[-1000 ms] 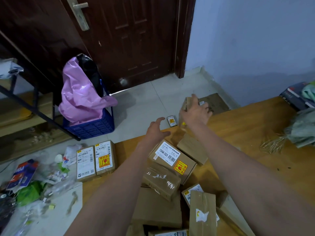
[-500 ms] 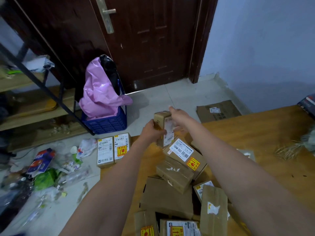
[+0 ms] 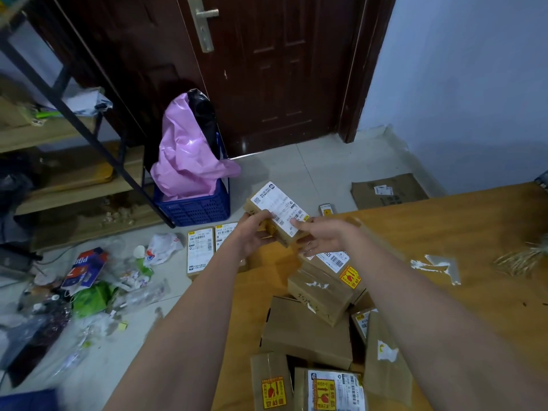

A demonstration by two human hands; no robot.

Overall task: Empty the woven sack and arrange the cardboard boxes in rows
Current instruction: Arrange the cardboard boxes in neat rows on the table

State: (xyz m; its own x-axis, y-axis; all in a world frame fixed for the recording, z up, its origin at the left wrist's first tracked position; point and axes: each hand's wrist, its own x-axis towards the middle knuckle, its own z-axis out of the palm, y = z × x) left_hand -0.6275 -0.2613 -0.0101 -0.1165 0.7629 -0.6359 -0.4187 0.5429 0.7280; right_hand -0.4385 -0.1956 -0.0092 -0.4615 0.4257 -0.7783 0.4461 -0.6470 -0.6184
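A small labelled cardboard box is being held in the air at about 12 o'clock from the heap of boxes, probably so that its label can be turned upward before placing. It is being gripped from the 9 o'clock side by the left hand, fingers curled under it, and steadied from 3 o'clock by the right hand, thumb on the label. Two boxes are lying side by side at 10 o'clock, apparently being started as a row. The woven sack is not being seen.
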